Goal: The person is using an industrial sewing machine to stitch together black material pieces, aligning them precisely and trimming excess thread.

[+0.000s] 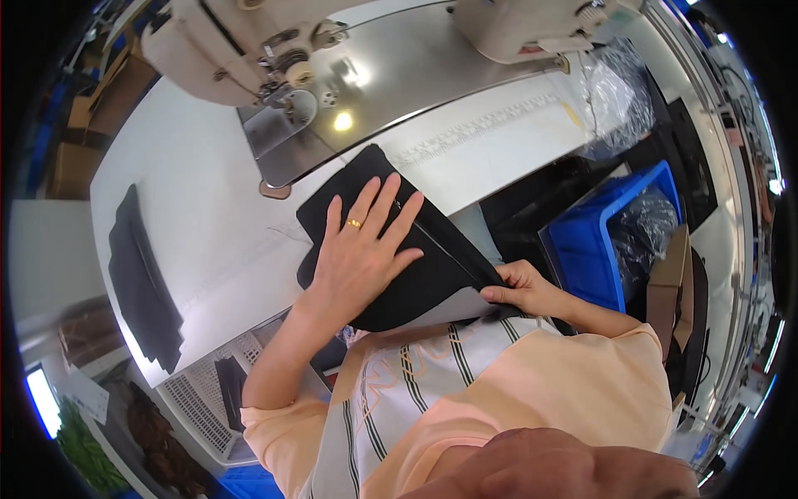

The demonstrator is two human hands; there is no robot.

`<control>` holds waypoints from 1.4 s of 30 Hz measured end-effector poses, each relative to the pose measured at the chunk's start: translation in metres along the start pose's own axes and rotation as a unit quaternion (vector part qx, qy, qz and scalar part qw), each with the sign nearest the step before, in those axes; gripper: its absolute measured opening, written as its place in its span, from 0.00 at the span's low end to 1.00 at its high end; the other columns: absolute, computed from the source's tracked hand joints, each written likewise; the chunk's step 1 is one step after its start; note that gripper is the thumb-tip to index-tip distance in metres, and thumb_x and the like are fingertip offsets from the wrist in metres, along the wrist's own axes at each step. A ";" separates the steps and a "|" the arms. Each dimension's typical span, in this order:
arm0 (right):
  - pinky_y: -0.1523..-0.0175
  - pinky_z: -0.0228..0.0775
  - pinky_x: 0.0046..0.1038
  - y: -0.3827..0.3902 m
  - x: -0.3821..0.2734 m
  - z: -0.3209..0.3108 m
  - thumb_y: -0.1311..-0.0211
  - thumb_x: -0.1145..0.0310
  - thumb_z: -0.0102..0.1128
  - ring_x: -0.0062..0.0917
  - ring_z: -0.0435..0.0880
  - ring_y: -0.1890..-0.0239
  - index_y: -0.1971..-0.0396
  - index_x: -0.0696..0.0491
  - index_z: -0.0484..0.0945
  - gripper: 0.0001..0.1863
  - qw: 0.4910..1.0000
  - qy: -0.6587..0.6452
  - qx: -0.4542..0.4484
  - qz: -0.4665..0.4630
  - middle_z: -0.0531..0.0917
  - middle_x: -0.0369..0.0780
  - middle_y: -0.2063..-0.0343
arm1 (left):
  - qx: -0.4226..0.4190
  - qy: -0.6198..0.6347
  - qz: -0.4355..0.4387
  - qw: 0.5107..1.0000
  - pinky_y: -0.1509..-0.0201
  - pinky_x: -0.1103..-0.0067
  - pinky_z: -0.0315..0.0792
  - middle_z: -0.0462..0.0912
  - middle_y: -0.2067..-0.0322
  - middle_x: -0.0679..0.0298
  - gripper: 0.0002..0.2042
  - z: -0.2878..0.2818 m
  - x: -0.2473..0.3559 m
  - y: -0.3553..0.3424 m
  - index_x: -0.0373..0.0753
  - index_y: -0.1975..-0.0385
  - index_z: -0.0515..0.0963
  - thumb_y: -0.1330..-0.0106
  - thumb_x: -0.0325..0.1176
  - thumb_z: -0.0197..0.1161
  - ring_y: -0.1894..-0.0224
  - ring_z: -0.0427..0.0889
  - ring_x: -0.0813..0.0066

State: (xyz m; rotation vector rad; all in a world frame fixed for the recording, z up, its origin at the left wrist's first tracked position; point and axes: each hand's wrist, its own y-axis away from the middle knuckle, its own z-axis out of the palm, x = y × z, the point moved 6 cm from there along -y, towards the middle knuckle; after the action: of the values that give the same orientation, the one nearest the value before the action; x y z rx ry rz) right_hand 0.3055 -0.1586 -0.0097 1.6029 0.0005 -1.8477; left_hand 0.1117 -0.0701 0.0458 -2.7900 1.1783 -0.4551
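A black fabric piece (391,287) with a zipper-like seam lies over the near edge of the white sewing table (208,154). My left hand (362,249) rests flat on it, fingers spread, a gold ring on one finger. At the fabric's right lower corner, my right hand (522,289) pinches the edge between thumb and fingers. A grey underside shows along the near border. Beyond the fabric stands a sewing machine (291,71) with a shiny metal bed (399,62). A stack of dark fabric pieces (143,279) lies on the table at the left.
To the right, a blue bin (586,241) holds clear plastic, beside a cardboard box (669,291). A plastic bag (619,100) lies at the table's right end. Below the table at left is a white basket (195,407) with dark pieces inside.
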 end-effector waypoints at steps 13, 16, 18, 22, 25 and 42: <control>0.54 0.75 0.38 -0.070 0.053 -0.180 0.44 0.74 0.55 0.40 0.83 0.59 0.65 0.57 0.79 0.08 0.539 0.837 0.093 -0.023 0.82 0.48 0.64 | 0.243 0.097 -0.029 0.965 0.38 0.66 0.63 0.83 0.53 0.65 0.14 0.034 0.033 0.048 0.39 0.59 0.83 0.47 0.23 0.61 0.49 0.79 0.70; 0.55 0.76 0.38 -0.136 0.088 -0.222 0.45 0.75 0.55 0.40 0.83 0.59 0.66 0.57 0.79 0.08 0.574 0.811 0.108 0.033 0.82 0.49 0.65 | 0.289 0.117 -0.074 0.947 0.37 0.70 0.60 0.84 0.59 0.65 0.14 0.028 0.034 0.061 0.39 0.62 0.83 0.49 0.20 0.63 0.58 0.79 0.72; 0.55 0.76 0.38 -0.146 0.110 -0.258 0.46 0.76 0.54 0.40 0.83 0.59 0.67 0.57 0.79 0.08 0.591 0.793 0.128 0.072 0.82 0.49 0.65 | 0.294 0.115 -0.086 0.945 0.38 0.69 0.60 0.84 0.60 0.65 0.14 0.029 0.033 0.065 0.39 0.62 0.83 0.49 0.20 0.63 0.58 0.79 0.71; 0.57 0.76 0.38 -0.126 0.166 -0.292 0.47 0.77 0.54 0.40 0.83 0.59 0.68 0.57 0.79 0.07 0.623 0.742 0.184 0.167 0.82 0.49 0.65 | 0.305 0.131 -0.081 0.940 0.40 0.70 0.63 0.83 0.61 0.65 0.13 0.026 0.029 0.064 0.39 0.62 0.83 0.49 0.19 0.63 0.58 0.79 0.70; 0.60 0.77 0.34 -0.110 0.137 -0.248 0.46 0.75 0.55 0.35 0.83 0.66 0.67 0.60 0.78 0.08 0.651 0.723 0.110 0.202 0.82 0.49 0.72 | 0.313 0.136 -0.087 0.936 0.45 0.72 0.67 0.83 0.61 0.65 0.13 0.022 0.023 0.067 0.38 0.63 0.83 0.49 0.19 0.63 0.59 0.79 0.69; 0.69 0.68 0.21 -0.080 -0.128 -0.031 0.38 0.62 0.60 0.19 0.76 0.76 0.52 0.55 0.74 0.17 0.910 0.352 0.078 -0.204 0.80 0.34 0.76 | 0.216 0.213 -0.224 0.926 0.46 0.69 0.64 0.81 0.60 0.63 0.14 0.001 -0.040 0.021 0.41 0.55 0.81 0.41 0.33 0.64 0.55 0.75 0.60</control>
State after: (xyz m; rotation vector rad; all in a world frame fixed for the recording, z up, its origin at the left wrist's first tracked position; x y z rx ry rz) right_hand 0.2949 -0.0222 0.0613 2.4508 0.5574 -1.4615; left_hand 0.0713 -0.0563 0.0318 -2.6010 0.3753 -1.2379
